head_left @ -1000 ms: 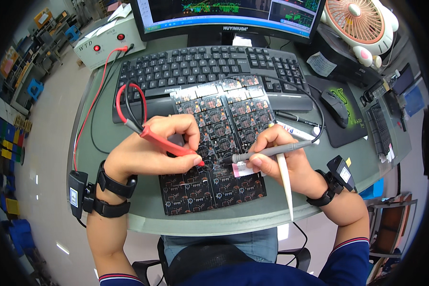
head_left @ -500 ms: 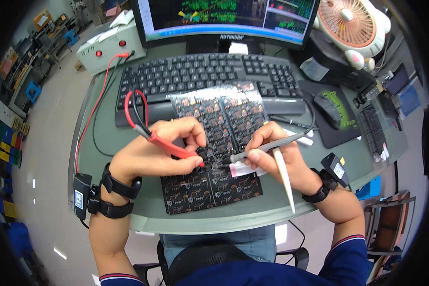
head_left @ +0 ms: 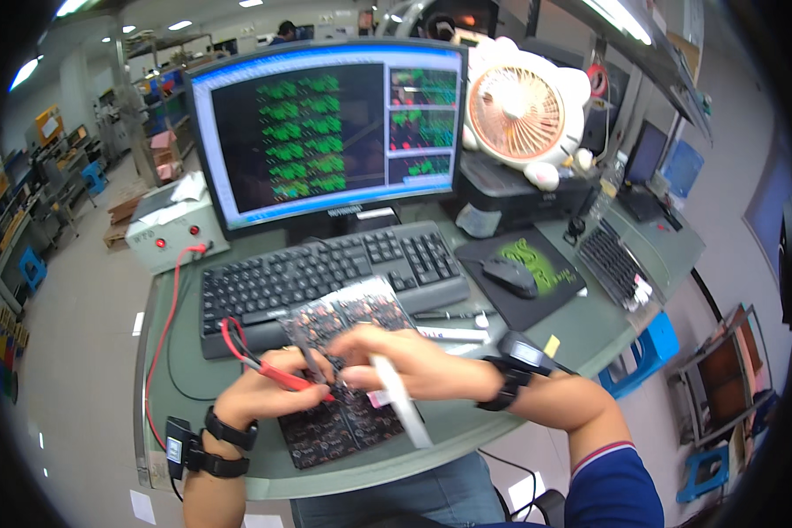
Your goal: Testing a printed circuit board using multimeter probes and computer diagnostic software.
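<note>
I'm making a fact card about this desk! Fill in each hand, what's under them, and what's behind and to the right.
Left hand: holds a red pen-shaped probe
Right hand: holds a long white stick, blurred
Under both: a flat black circuit-board panel
Behind: a wide black keyboard, then a black-framed screen showing green patterns
To the right: a black mouse on a black-and-green pad
Farther back: a white fan with a round pinkish-orange grille

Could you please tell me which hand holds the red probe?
The left hand holds the red probe, whereas the right hand has a blurred white stick.
</note>
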`<move>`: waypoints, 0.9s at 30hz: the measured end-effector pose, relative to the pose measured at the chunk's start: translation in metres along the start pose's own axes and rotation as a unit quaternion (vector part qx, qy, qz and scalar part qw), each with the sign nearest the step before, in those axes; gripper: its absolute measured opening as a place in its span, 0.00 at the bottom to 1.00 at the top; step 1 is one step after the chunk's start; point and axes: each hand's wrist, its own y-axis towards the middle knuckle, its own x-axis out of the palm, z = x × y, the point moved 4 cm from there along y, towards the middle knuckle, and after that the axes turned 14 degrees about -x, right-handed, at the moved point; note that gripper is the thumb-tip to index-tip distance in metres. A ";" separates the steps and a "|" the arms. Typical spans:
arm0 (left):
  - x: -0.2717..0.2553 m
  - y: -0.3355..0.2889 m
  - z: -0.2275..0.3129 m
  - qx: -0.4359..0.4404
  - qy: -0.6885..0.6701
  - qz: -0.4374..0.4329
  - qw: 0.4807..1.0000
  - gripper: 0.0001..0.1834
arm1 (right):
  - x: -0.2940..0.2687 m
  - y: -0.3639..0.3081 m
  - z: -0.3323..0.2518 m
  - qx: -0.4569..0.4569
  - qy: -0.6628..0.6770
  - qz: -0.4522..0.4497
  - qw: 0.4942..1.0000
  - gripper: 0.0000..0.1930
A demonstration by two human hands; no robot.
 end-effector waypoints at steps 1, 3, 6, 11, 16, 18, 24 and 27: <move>0.000 0.001 0.000 -0.005 -0.011 -0.011 1.000 0.11 | -0.014 -0.015 0.003 0.069 0.056 0.022 0.996 0.14; 0.000 -0.004 -0.003 -0.010 -0.007 -0.014 1.000 0.11 | -0.061 -0.048 0.022 0.062 -0.106 0.068 0.990 0.10; 0.004 0.001 -0.009 -0.018 -0.044 -0.032 0.998 0.12 | -0.138 -0.102 0.038 0.122 -0.369 0.189 0.902 0.10; 0.003 -0.001 -0.010 -0.008 -0.040 -0.032 0.999 0.13 | -0.176 -0.180 0.079 0.156 -0.443 0.181 0.864 0.19; 0.002 0.001 -0.013 -0.012 -0.040 -0.027 0.999 0.12 | -0.167 -0.168 0.078 0.163 -0.433 0.158 0.872 0.24; 0.002 0.001 -0.013 0.000 -0.038 -0.021 0.999 0.12 | -0.166 -0.169 0.082 0.155 -0.433 0.147 0.876 0.24; 0.002 0.002 -0.012 -0.006 -0.032 -0.027 0.999 0.12 | -0.166 -0.170 0.081 0.136 -0.437 0.127 0.880 0.22; 0.002 -0.001 -0.011 -0.004 -0.032 -0.018 0.999 0.12 | -0.164 -0.170 0.080 0.141 -0.429 0.128 0.883 0.21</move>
